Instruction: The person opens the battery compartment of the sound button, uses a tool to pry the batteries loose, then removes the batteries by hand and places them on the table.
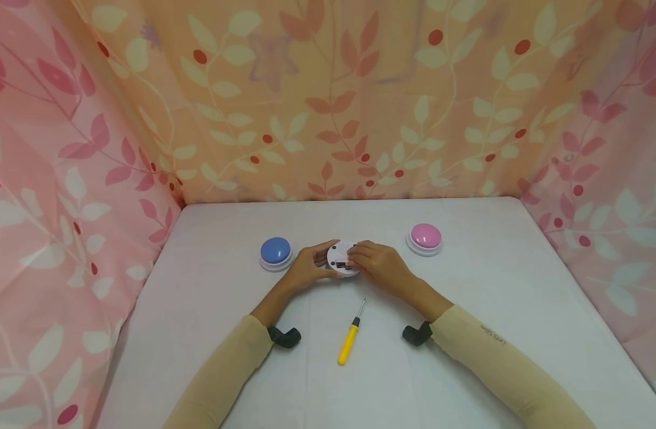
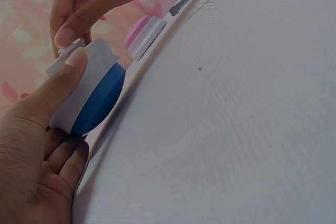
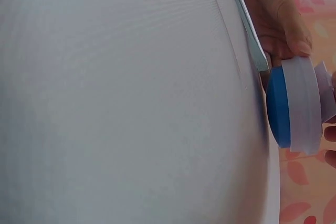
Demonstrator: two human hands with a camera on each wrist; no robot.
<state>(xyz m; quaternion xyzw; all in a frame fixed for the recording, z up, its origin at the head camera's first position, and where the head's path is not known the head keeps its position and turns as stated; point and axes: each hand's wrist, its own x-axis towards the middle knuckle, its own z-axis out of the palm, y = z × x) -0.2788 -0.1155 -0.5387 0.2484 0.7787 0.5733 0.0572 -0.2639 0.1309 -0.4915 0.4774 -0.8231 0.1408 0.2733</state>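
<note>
A round push button (image 1: 336, 253) with a white base and a blue dome is turned over, its white underside facing up with a dark battery slot showing. My left hand (image 1: 305, 268) grips it by the rim, thumb on the near side in the left wrist view. With my right hand (image 1: 384, 266) I pinch a small white battery cover (image 3: 326, 90), which stands tilted at the underside of the button. Partly hidden by the right fingers is the right side of the base. On the table, nearer the body, lies a yellow-handled screwdriver (image 1: 349, 342), its tip pointing toward the hands.
Left of my left hand stands a second blue push button (image 1: 276, 251), dome up. A pink push button (image 1: 426, 237) is at the back right. All lie on a white-covered table (image 1: 467, 268), with floral curtains (image 1: 333, 107) behind and along both sides.
</note>
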